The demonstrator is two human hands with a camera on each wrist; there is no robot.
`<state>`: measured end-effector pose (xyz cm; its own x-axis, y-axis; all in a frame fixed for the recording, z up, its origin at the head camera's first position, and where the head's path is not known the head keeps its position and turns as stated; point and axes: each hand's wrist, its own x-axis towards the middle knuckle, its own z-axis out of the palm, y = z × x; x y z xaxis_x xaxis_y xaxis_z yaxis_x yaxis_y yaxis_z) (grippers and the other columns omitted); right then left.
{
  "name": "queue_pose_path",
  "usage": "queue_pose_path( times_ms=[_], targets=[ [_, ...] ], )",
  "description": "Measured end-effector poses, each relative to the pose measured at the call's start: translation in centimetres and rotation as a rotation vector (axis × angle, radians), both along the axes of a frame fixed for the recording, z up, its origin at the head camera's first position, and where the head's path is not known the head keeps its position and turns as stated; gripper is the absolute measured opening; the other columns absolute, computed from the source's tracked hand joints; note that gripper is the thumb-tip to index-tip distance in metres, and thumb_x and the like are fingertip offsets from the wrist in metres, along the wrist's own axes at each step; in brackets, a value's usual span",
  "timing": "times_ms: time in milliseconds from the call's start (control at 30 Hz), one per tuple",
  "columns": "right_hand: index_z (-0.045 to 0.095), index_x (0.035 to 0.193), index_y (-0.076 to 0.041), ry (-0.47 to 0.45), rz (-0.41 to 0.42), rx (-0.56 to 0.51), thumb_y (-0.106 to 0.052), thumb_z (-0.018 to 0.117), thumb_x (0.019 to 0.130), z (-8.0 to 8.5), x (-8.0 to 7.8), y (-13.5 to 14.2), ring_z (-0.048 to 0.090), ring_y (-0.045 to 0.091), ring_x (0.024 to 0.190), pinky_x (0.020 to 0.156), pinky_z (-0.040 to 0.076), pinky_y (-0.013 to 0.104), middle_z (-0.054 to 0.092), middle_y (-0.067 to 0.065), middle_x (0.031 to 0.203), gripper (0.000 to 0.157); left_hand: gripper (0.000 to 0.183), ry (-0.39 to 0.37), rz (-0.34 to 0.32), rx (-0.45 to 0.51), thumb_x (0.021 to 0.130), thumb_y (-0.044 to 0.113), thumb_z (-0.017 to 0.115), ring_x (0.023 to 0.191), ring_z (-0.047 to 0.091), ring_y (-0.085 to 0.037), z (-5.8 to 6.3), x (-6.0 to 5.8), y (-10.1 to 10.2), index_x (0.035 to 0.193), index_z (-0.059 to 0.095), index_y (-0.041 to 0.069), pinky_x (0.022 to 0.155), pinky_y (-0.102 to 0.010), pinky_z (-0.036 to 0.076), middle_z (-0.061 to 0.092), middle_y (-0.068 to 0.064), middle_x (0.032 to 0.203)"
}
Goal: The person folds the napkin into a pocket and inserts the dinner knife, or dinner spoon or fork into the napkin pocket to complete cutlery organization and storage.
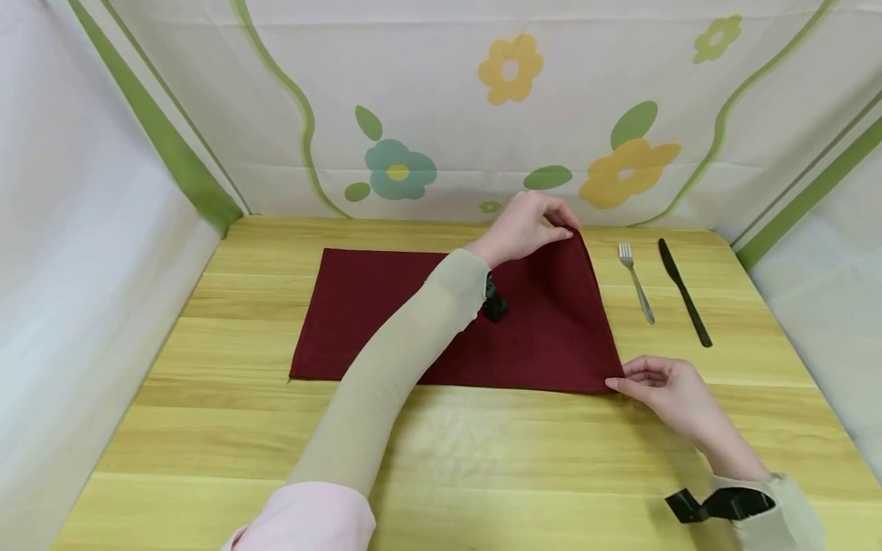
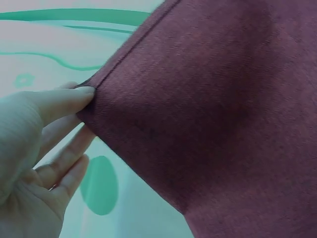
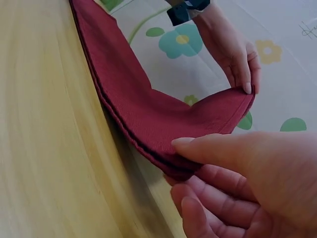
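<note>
A dark red cloth napkin [image 1: 530, 348], folded into a long rectangle, lies across the middle of the table. My left hand [image 1: 527, 226] pinches its far right corner between thumb and fingers. In the left wrist view that corner of the napkin [image 2: 198, 109] is drawn to a point at the fingertips. My right hand [image 1: 675, 390] holds the near right corner, thumb on top and fingers beneath. The right wrist view shows the napkin [image 3: 129, 94] with stacked layers along its near edge, its right end raised off the wood between both hands.
A fork [image 1: 637, 282] and a black knife [image 1: 684, 292] lie side by side right of the napkin. The wooden table [image 1: 207, 451] is bordered by a white flowered cloth [image 1: 455, 115] at the back and white cloth at both sides.
</note>
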<state>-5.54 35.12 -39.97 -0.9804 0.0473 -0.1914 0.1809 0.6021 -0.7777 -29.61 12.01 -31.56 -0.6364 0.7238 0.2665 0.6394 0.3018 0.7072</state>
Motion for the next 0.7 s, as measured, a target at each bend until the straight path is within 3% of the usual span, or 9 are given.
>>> queue_pose_path(
  times_ms=[233,467,700],
  targets=[
    [0.075,0.1,0.0,0.022,-0.007,0.04,-0.031,0.08,0.091,0.3,0.2,0.0,0.07,0.018,0.071,0.062,0.056,0.028,0.076,0.008,0.085,0.032,0.011,-0.003,-0.036,0.004,0.094,0.012,0.076,0.093,0.064,-0.004,1.0,-0.2,-0.7,0.104,0.078,0.014,0.083,-0.018,0.048,0.073,0.009,0.101],
    [0.076,0.095,-0.002,0.104,-0.005,0.058,-0.023,0.084,0.088,0.1,0.5,-0.4,0.071,0.015,0.073,0.06,0.056,0.026,0.075,0.005,0.086,0.023,0.019,0.005,-0.025,-0.045,0.095,0.013,0.075,0.101,0.062,-0.003,1.0,-0.2,-1.1,0.113,0.08,0.015,0.084,-0.016,0.048,0.073,0.007,0.111],
    [0.077,0.092,-0.003,0.088,-0.025,0.099,-0.03,0.084,0.088,0.5,0.8,-0.5,0.07,0.016,0.07,0.058,0.053,0.024,0.075,0.005,0.081,0.028,0.01,-0.007,-0.025,-0.006,0.092,0.015,0.078,0.095,0.063,-0.005,0.8,-0.4,-1.7,0.102,0.081,0.016,0.083,-0.018,0.048,0.073,0.01,0.102]
  ],
)
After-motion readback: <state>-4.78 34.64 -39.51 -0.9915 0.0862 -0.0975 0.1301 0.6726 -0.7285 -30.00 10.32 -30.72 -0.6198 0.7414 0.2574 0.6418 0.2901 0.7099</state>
